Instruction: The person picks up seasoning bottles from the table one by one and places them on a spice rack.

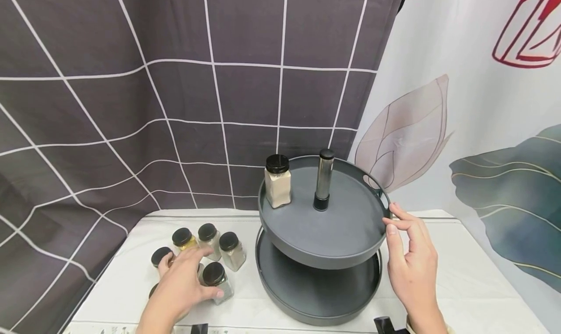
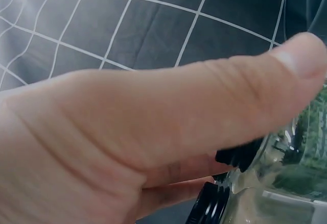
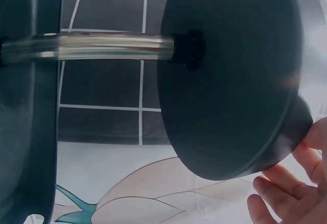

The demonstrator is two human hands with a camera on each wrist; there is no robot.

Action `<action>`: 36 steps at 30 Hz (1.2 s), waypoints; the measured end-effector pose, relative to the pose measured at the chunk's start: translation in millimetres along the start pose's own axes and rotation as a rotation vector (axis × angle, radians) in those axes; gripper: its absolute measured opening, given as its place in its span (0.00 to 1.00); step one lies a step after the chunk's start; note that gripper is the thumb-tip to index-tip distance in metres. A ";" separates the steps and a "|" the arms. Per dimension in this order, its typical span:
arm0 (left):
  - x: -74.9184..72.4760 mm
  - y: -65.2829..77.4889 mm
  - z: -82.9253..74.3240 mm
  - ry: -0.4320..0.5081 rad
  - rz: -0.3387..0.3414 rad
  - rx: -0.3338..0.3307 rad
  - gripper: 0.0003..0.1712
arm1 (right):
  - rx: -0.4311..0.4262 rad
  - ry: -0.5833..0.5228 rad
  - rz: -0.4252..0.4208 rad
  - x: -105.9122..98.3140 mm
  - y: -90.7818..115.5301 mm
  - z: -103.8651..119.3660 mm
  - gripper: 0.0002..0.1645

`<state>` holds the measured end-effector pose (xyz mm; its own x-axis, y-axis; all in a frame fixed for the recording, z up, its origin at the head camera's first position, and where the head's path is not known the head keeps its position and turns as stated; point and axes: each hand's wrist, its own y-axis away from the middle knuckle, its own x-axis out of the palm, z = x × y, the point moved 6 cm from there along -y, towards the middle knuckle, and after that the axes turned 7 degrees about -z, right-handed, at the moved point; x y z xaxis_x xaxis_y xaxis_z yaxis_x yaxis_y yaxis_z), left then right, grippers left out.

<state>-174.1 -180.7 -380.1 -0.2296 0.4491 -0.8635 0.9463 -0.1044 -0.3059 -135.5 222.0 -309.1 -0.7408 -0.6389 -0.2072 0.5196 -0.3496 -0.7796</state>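
My left hand (image 1: 181, 283) is spread over a cluster of glass spice jars with black lids on the left. Its thumb lies along a jar of green herbs (image 1: 224, 291); its fingers reach between the other jars. A jar lid at the cluster's left (image 1: 161, 256) is by the fingertips. With fingertips and thumb, my right hand (image 1: 412, 256) pinches the right rim of a grey two-tier round tray (image 1: 346, 236). On the upper tier's left side stands a jar of pale powder (image 1: 278, 188). The lower tier (image 1: 320, 295) holds nothing visible.
A metal post with a black cap (image 1: 325, 178) rises from the upper tier. Further jars, one with yellow contents (image 1: 184, 239) and one pale (image 1: 233, 256), stand close together. A white cloth (image 1: 464, 280) covers the table. Grey checked fabric (image 1: 250, 95) hangs behind.
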 end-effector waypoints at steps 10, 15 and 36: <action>5.9 0.2 0.1 -0.045 0.027 0.016 0.49 | -0.043 -0.048 -0.034 -1.1 -0.8 5.8 0.06; 9.4 1.3 -1.1 -0.043 0.047 0.017 0.47 | -0.048 -0.062 -0.022 0.2 0.1 5.0 0.06; 23.4 -3.6 -3.9 -0.046 0.125 -0.011 0.41 | -0.044 -0.071 -0.018 -0.4 -0.9 4.9 0.04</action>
<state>-182.0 -166.3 -397.5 -0.1196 0.3916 -0.9123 0.9707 -0.1469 -0.1903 -133.6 219.1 -305.5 -0.7169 -0.6806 -0.1513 0.4861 -0.3323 -0.8083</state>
